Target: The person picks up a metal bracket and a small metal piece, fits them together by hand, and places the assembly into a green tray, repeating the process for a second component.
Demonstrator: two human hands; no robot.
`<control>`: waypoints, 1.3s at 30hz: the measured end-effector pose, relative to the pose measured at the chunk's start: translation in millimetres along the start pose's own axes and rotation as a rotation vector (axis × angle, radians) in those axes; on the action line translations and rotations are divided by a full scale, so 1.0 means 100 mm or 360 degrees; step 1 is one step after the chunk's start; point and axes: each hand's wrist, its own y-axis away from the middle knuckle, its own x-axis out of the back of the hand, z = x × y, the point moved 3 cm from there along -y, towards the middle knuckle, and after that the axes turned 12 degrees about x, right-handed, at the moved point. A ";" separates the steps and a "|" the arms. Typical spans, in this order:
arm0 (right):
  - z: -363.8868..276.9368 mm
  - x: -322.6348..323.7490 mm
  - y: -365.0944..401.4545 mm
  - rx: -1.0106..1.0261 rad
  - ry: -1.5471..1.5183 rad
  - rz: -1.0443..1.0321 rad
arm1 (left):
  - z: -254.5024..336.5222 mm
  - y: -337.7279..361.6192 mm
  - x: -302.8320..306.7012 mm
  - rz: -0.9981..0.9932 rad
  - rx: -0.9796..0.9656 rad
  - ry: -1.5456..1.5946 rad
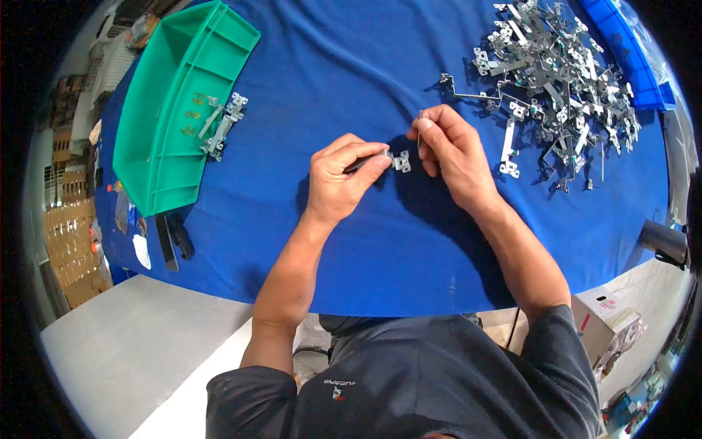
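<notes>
Between the thumb and fingers of my left hand (pixel 340 175) is a small metal bracket (pixel 402 162), its holed end sticking out to the right. My right hand (pixel 457 150) is a short way to the right, thumb and forefinger pinched on a thin metal piece (pixel 420 132) seen nearly edge-on; its full shape is hidden by the fingers. The two hands are apart, over the blue cloth (pixel 351 256). Beyond my right hand spreads a heap of metal brackets (pixel 563 88), with one loose bracket (pixel 510 143) at its near left edge.
A green bin (pixel 172 110) stands at the left, with several metal brackets (pixel 223 128) beside it. Dark tool-like items (pixel 175 241) lie below the bin. A blue bin (pixel 636 58) is at the far right, and a dark cylinder (pixel 664 241) sits by the right edge.
</notes>
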 end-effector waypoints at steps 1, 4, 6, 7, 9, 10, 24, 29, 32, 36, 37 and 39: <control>0.01 0.01 0.00 -0.0036 0.0057 -0.0094 | 0.00 0.01 0.02 0.0069 0.0011 0.0037; -0.01 -0.05 0.03 0.0048 0.0452 -0.0349 | -0.06 0.01 0.08 0.0214 0.0145 0.0227; -0.04 -0.07 0.03 0.0064 0.0541 -0.0416 | -0.10 0.02 0.07 0.0230 0.0178 0.0303; -0.08 -0.08 0.03 0.0045 0.0543 -0.0416 | -0.12 0.01 0.06 0.0210 0.0147 0.0300; -0.09 -0.08 0.04 0.0040 0.0560 -0.0425 | -0.12 0.01 0.05 0.0161 0.0142 0.0297; -0.09 -0.08 0.04 0.0056 0.0577 -0.0429 | -0.12 0.01 0.04 0.0129 0.0166 0.0297; -0.02 -0.02 0.03 0.0107 0.0350 -0.0301 | 0.00 -0.01 0.01 -0.0104 -0.0033 -0.0041; -0.03 -0.03 0.01 0.0033 0.0262 -0.0210 | -0.03 -0.01 0.05 0.0078 0.0024 0.0118; -0.02 -0.06 0.03 0.0123 0.0609 -0.0402 | -0.08 0.02 0.08 0.0198 0.0167 0.0292; -0.06 -0.07 0.03 0.0101 0.0667 -0.0461 | -0.09 0.01 0.08 0.0092 0.0094 0.0183; -0.06 -0.07 0.03 0.0122 0.0653 -0.0466 | -0.09 0.01 0.07 0.0088 0.0099 0.0183; -0.10 -0.07 0.04 0.0068 0.0674 -0.0471 | -0.07 0.01 0.07 0.0078 0.0114 0.0182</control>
